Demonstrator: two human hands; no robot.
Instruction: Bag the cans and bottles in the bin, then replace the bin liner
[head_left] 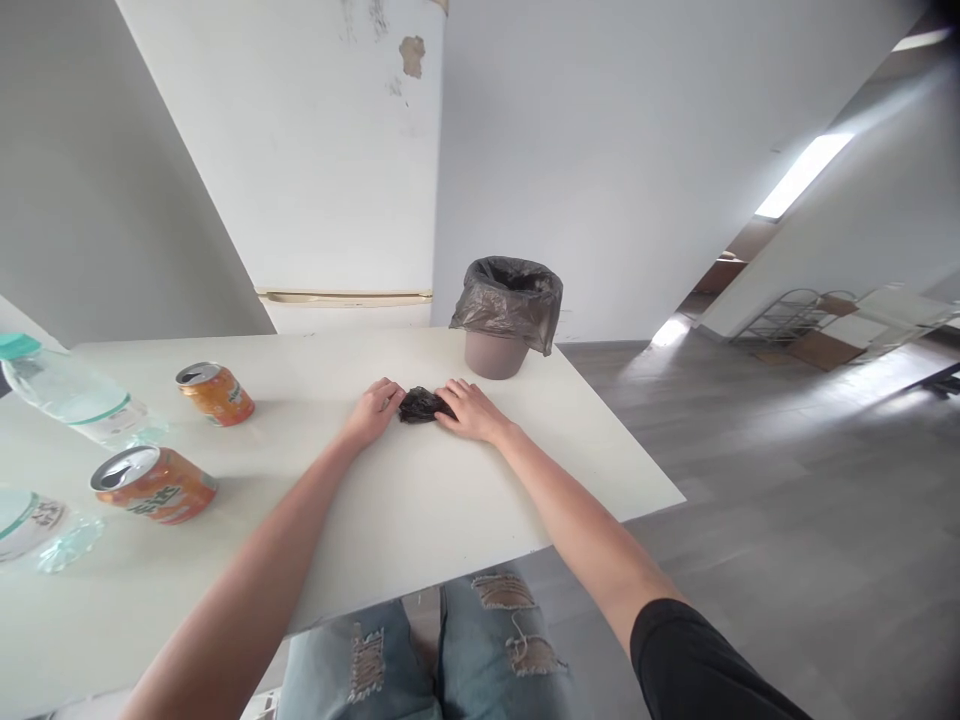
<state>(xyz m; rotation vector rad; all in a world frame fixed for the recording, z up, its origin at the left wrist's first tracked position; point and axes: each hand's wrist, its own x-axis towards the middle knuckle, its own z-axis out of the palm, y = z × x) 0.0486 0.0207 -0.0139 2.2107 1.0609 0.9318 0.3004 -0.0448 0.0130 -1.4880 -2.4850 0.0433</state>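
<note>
A crumpled black plastic bag (418, 405) lies on the white table between my two hands. My left hand (373, 412) rests on the tabletop, its bent fingers closed at the bag's left end. At the other end, my right hand (471, 410) has its fingers over the bag, gripping its edge. Just behind my right hand stands a brownish bin (495, 355), upright, with a dark liner (506, 305) folded over its rim.
Two opened orange drink cans (225, 398) stand on the left of the white table (360, 540). Beside them are two clear plastic bottles (75, 395), one cut off by the frame. A white fridge (337, 180) rises behind the table. Grey floor lies to the right.
</note>
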